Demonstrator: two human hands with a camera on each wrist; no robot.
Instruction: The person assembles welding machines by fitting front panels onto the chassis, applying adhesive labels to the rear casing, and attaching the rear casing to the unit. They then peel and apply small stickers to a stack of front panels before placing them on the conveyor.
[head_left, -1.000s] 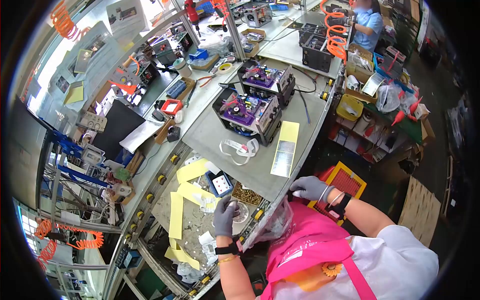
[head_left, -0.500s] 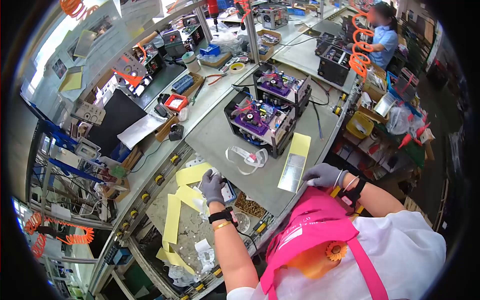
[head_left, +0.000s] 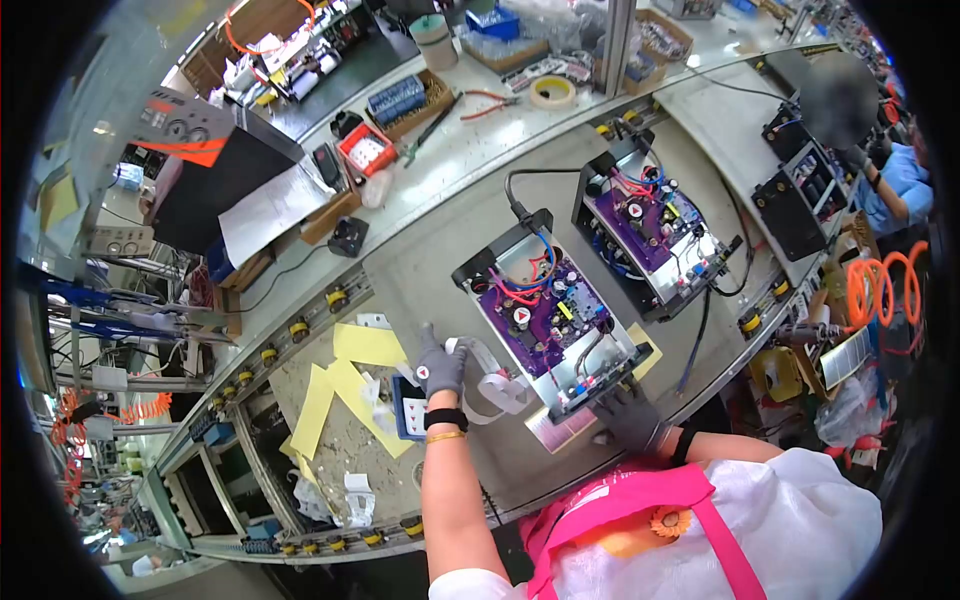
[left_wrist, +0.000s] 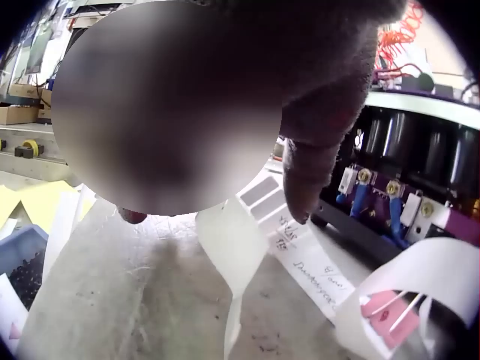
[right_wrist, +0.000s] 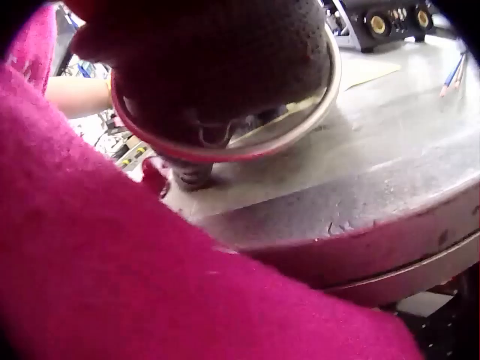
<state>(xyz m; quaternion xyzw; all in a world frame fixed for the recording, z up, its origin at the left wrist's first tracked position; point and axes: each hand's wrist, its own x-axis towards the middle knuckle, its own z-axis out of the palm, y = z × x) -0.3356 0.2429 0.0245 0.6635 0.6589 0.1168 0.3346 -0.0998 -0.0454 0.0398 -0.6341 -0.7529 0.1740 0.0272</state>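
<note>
My gloved left hand [head_left: 443, 370] is over the mat beside a looped white strip [head_left: 506, 393], with one finger pointing forward. A round sticker with a red triangle [head_left: 422, 373] shows on that glove. In the left wrist view, a finger [left_wrist: 306, 180] hangs down near the strip, and a blur hides most of the hand. My gloved right hand [head_left: 632, 418] has its fingers spread at the front edge of the nearer electronic unit [head_left: 535, 318], whose open frame shows a purple circuit board. The second, similar unit [head_left: 655, 225] stands behind it, to the right.
A yellow-and-silver label sheet [head_left: 562, 428] is partly covered by the nearer unit. Yellow paper strips [head_left: 313, 408] and a blue tray [head_left: 408, 405] lie left of the mat. Pliers [head_left: 490, 103] and a tape roll [head_left: 552, 92] are on the back bench. Someone in blue [head_left: 895, 190] works further right.
The head view has come closer to the units. My left hand has left the tray for the white strip; my right hand has moved up to the nearer unit, which now overlaps the label sheet.
</note>
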